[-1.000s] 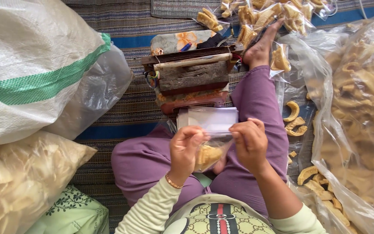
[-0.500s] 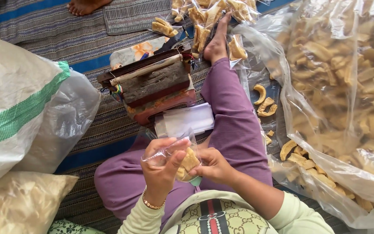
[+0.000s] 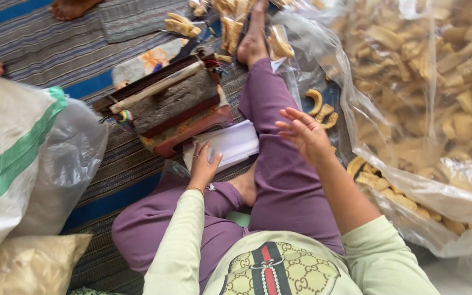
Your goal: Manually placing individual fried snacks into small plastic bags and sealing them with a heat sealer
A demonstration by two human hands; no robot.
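Left hand [image 3: 203,164] resting flat, grip apart, on the stack of clear bags [image 3: 228,143] lying just ahead of it, long axis running left-right. Right hand [image 3: 304,134] hovering open and empty over the thigh, loose crackers [image 3: 323,108] just beyond, to its right.

big snack bag [image 3: 443,82] cut off (perhaps half)
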